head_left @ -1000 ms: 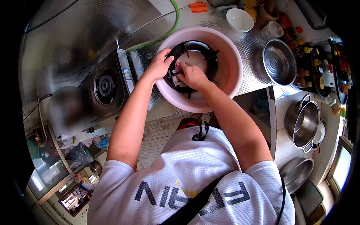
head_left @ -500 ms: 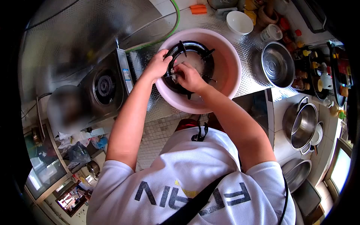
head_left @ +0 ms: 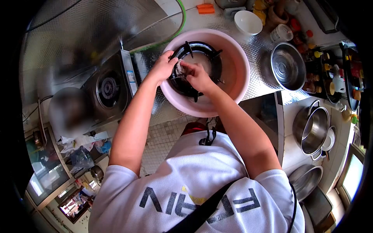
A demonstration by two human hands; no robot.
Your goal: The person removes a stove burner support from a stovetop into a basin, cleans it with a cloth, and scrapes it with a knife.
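A round black stove grate [head_left: 215, 62] with upright prongs lies tilted inside a pink plastic basin [head_left: 241, 73]. Its left rim is gripped by my left hand [head_left: 162, 69], thumb on top. My right hand [head_left: 198, 77] is over the inner left side of the ring, fingers bent and pressed on a small greyish-white wad [head_left: 180, 70]. The wad looks like a scrubber, but the fingers partly cover it. Cloudy liquid appears in the bottom of the basin, seen through the ring.
Left of the basin is a gas stove with a bare burner [head_left: 108, 89]. A white bowl [head_left: 248, 23] and a steel basin [head_left: 288, 66] stand to the right, near several bottles and jars. A steel pot [head_left: 311, 130] is lower right. A green hose [head_left: 183, 17] runs behind.
My right hand has shifted slightly and its fingers have straightened a little, exposing more of the greyish wad. My left hand keeps its hold on the grate.
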